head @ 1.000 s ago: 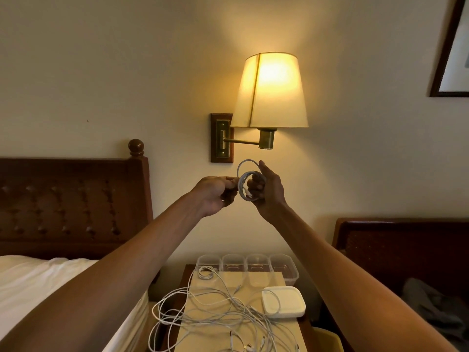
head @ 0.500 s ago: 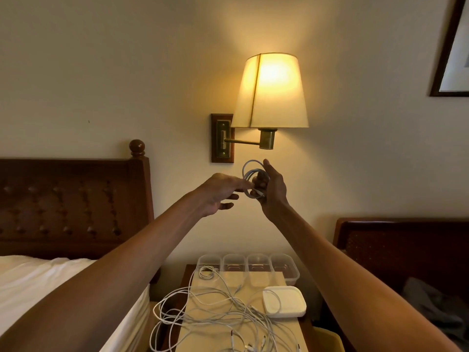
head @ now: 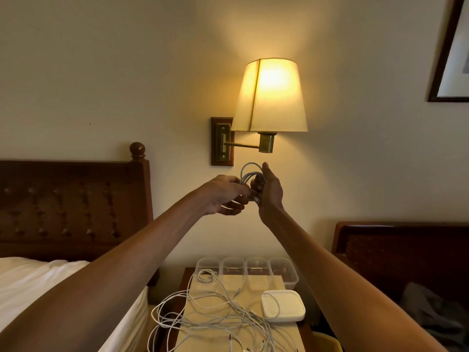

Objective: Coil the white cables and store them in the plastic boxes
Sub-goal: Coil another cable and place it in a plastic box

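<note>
A coiled white cable (head: 247, 174) is held up in front of the wall, below the lamp. My right hand (head: 269, 191) grips the coil with its fingers curled round the loops. At the coil's lower left my left hand (head: 225, 195) pinches the cable. On the nightstand (head: 269, 282) below lies a tangle of loose white cables (head: 215, 316). Several clear plastic boxes (head: 256, 268) stand in a row at its back edge; the leftmost holds a small coiled cable (head: 205, 275).
A stack of white lids (head: 283, 306) sits on the nightstand's right side. A lit wall lamp (head: 270, 97) hangs just above my hands. A bed with white sheets (head: 30, 283) and a wooden headboard (head: 71, 199) is on the left; a second headboard (head: 406, 250) is on the right.
My left hand moved from a curled grip beside the coil, reached out with fingers extended, and now pinches the cable at the coil's lower left. The right hand kept holding the coil.
</note>
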Tool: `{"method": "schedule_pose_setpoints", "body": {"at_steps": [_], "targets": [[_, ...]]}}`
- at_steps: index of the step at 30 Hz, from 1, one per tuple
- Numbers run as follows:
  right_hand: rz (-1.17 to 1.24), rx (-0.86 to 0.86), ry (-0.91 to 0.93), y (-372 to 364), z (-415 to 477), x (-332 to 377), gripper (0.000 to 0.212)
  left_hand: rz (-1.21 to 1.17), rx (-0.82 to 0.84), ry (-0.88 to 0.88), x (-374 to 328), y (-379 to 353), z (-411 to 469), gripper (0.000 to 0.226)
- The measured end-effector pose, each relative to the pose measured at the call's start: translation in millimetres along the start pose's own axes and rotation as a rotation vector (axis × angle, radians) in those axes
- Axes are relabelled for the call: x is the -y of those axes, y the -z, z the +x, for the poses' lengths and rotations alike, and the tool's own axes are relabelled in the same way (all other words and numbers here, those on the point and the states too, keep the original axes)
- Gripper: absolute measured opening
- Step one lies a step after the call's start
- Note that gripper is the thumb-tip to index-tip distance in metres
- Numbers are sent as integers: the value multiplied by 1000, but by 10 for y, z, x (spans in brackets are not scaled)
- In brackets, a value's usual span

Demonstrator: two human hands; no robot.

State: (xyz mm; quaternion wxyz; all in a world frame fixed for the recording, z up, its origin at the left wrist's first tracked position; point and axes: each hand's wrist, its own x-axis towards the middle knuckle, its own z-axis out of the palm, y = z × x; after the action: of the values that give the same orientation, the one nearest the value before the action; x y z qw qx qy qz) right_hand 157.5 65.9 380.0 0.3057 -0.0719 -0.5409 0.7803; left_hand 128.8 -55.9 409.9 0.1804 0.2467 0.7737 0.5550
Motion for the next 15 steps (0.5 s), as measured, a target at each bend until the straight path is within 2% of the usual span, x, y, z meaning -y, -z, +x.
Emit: {"method": "schedule_pose_setpoints", "body": {"at_steps": [7,11,15], "targets": [[-17,21,12,-26,-23,-16,46,-49,8,31,-42,3,-5,22],[-93,38,57,3,-20,-16,48,-137,42,66,-67,49,-33,24],[-144,-3,65,94,21,-11,46,-101,116,123,-96,151,-99,26]]}}
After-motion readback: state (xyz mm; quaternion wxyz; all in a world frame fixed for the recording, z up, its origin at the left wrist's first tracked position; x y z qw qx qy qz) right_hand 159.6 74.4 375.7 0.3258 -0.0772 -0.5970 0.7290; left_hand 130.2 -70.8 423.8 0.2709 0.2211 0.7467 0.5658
